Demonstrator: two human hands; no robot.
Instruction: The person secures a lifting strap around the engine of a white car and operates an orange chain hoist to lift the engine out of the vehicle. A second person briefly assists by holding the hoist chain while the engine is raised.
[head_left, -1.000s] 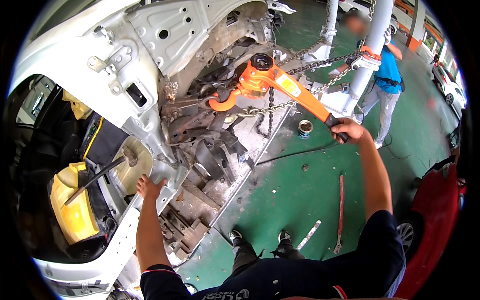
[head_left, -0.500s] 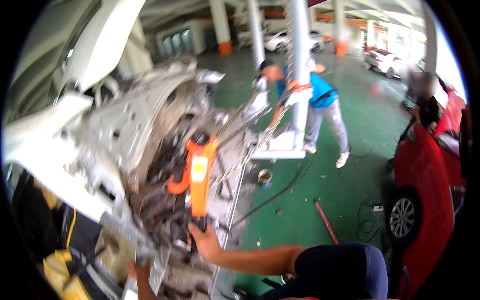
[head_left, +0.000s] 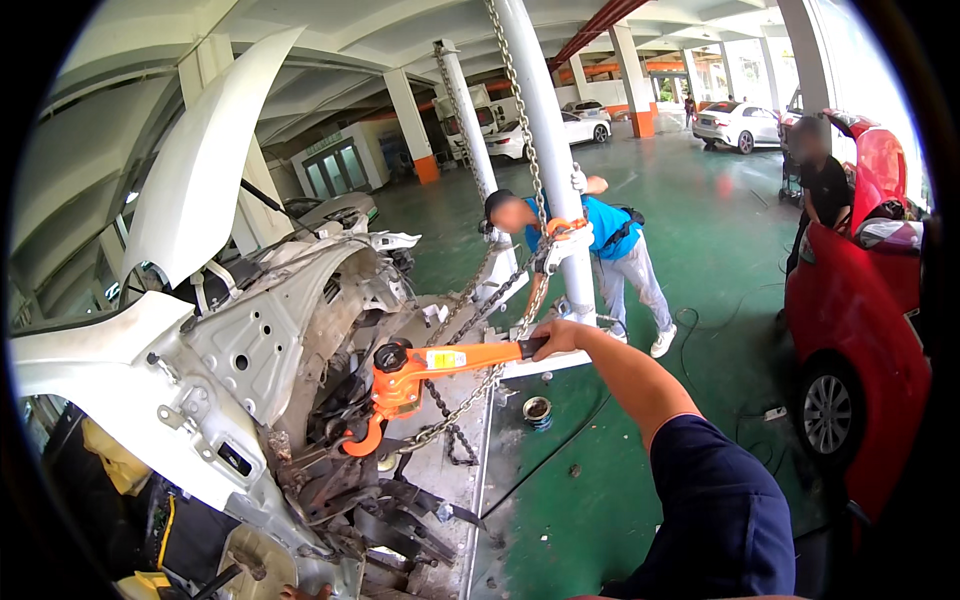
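My right hand (head_left: 560, 338) is closed round the black grip of an orange lever hoist (head_left: 402, 384). Its lever points right, toward the pale post. The hoist's orange hook (head_left: 362, 440) hangs over the torn front end of a stripped white car body (head_left: 245, 350). A steel chain (head_left: 452, 415) runs from beside the hook up to the post (head_left: 550, 150), where more chain is wrapped. At the bottom edge only a sliver of my left hand (head_left: 306, 592) shows, by the car's metal; its fingers are mostly cut off.
A co-worker in a blue shirt (head_left: 605, 225) bends beside the post. A red car (head_left: 850, 310) stands at right, with a person in black (head_left: 822, 180) behind it. An open can (head_left: 538, 412) and a dark cable (head_left: 555, 455) lie on the green floor (head_left: 600, 500). The raised white hood (head_left: 205, 150) towers at left.
My right hand has swung the hoist's lever from pointing down toward me to pointing right. The view has shifted, and my left hand has dropped almost out of the picture.
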